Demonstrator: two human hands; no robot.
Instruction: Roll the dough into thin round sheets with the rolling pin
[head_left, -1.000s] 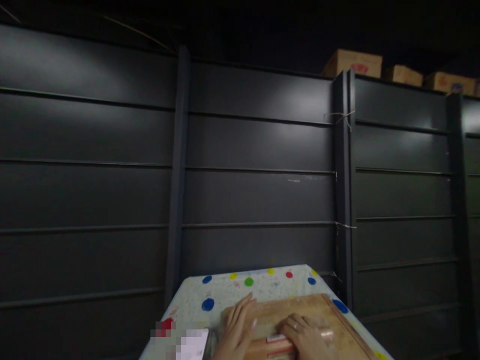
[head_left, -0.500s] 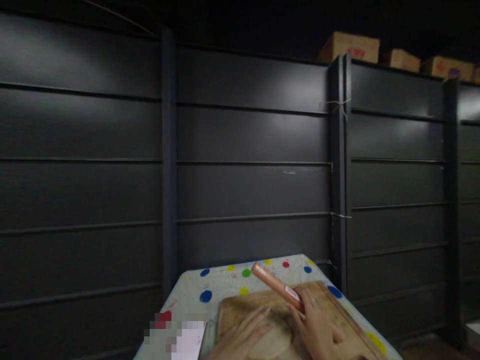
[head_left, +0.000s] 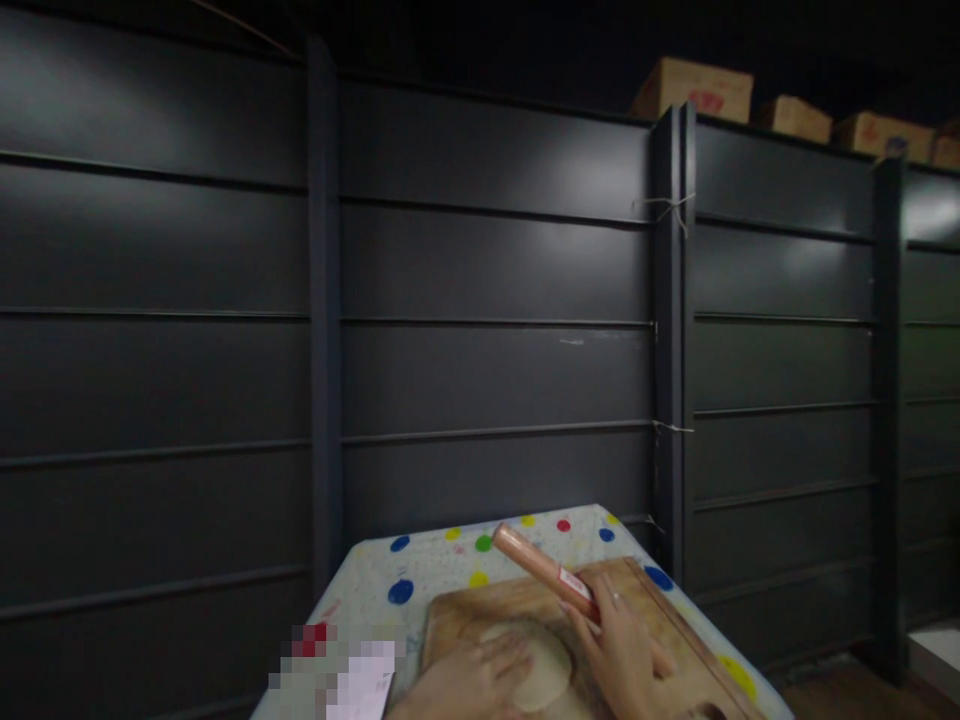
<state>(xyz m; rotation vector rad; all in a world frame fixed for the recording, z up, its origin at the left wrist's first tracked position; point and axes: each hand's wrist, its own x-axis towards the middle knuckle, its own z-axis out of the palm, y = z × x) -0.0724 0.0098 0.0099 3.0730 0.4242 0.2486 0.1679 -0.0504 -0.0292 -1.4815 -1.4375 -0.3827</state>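
A flat round of pale dough [head_left: 546, 672] lies on a wooden board [head_left: 457, 615]. My left hand [head_left: 484, 672] rests on the dough's left part, its fingers laid out over the surface. In my right hand [head_left: 621, 645] is a wooden rolling pin [head_left: 531, 560] with a small white and red label. The pin slants up to the left above the board, and its handle shows below my right hand. Part of the dough is hidden under my left fingers.
The board sits on a table with a white, colour-dotted cloth [head_left: 375, 575]. A pale sheet-like thing [head_left: 364, 685], partly pixelated, lies left of the board. Behind stands a dark panelled wall [head_left: 495, 380]. Several cardboard boxes [head_left: 697, 88] are along its top right.
My left hand's fingers have drawn back from the dough's far side and now lie on the dough. The right hand still holds the rolling pin. The whole view has shifted slightly.
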